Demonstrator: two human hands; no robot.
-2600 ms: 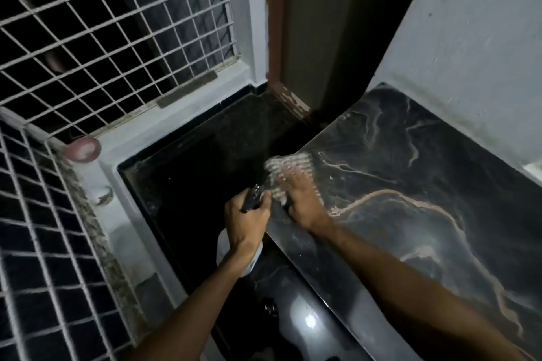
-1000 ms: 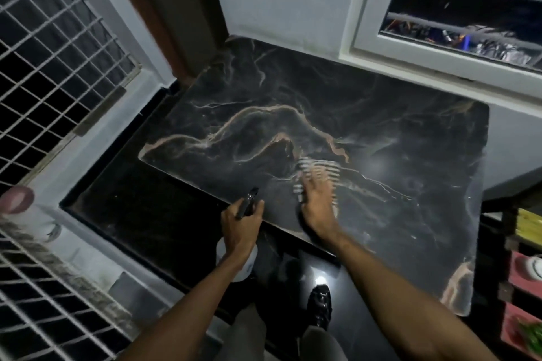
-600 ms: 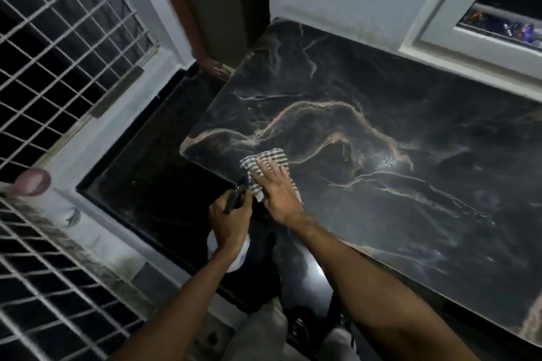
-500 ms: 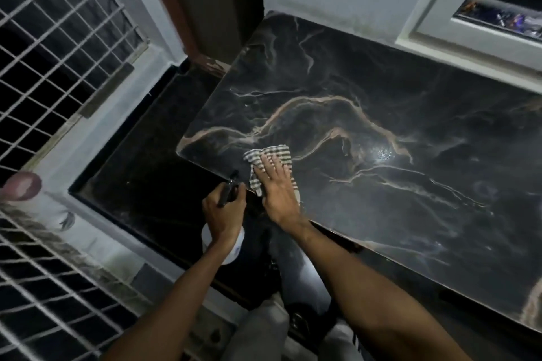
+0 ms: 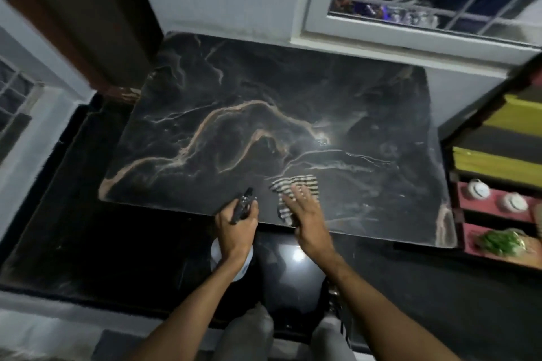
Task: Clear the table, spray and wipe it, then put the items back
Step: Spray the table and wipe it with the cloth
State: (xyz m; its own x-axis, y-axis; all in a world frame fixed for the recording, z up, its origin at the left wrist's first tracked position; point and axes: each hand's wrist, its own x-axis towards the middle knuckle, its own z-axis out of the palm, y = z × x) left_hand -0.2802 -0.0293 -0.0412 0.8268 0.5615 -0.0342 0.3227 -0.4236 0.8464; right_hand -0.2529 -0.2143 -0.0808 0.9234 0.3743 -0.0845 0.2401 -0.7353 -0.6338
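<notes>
A dark marble table top (image 5: 234, 114) with tan veins fills the middle of the head view. A striped cloth (image 5: 296, 187) lies near its front edge. My right hand (image 5: 306, 217) presses flat on the cloth with straight fingers. My left hand (image 5: 236, 228) grips a spray bottle by its black trigger head (image 5: 243, 205); the bottle's white body (image 5: 217, 255) hangs below the table edge, mostly hidden by the hand.
A rack at the right (image 5: 498, 184) holds yellow items, white cups (image 5: 478, 189) and green vegetables (image 5: 501, 242). A barred window (image 5: 425, 3) is behind the table. A dark door (image 5: 88, 9) stands at the back left. My legs are below.
My right hand has slid the cloth to the right along the table's front edge. The left hand still holds the spray bottle. The view has swung right, showing the rack.
</notes>
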